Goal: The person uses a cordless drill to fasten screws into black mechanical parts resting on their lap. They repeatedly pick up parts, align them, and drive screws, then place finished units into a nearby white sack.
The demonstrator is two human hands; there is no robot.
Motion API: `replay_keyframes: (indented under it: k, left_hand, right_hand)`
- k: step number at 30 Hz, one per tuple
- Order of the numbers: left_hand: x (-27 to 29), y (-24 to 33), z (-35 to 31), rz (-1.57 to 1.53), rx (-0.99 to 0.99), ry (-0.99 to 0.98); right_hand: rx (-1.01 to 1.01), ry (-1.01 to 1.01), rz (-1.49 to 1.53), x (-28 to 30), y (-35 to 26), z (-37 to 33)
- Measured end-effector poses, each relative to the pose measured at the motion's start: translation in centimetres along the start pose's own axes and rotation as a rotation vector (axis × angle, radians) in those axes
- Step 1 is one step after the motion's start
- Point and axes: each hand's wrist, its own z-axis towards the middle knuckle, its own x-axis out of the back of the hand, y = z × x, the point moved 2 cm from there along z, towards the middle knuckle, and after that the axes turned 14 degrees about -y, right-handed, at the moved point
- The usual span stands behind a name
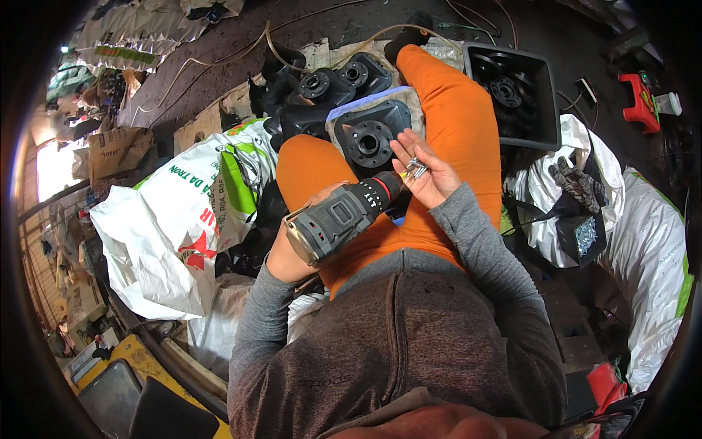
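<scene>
My left hand [290, 254] is wrapped round the grip of a dark grey cordless drill [338, 216], whose red-ringed chuck points up and right. My right hand [433, 175] is palm up and cupped, holding several small silver screws [417, 168], with the drill's bit end close beside them. Just beyond both hands, between my legs, sits a black square-based part [373, 139] with a round, holed flange and a central opening. It rests on a cloth-like pad with a bluish edge. The drill hides most of my left fingers.
More black flanged parts [316, 84] lie beyond my left knee. A dark grey crate [550, 110] at the right holds similar round parts. White printed sacks [161, 219] lie at the left. On the right, a glove [578, 184] rests on white sacking near an open box of screws [585, 238].
</scene>
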Motion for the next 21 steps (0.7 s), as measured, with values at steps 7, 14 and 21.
replay_keyframes:
  k: [7, 14, 21]
  left_hand:
    - [0.5, -0.3, 0.0, -0.169, 0.069, 0.029]
    - [0.2, -0.9, 0.5, -0.011, 0.041, -0.022]
    - [0.7, -0.9, 0.1, 0.052, 0.055, -0.029]
  right_hand:
    - [-0.017, 0.018, 0.094, 1.3, 0.8, 0.2]
    - [-0.016, 0.142, 0.110, 0.0, 2.0, 0.7]
    - [-0.028, 0.176, 0.082, 0.3, 1.9, 0.6]
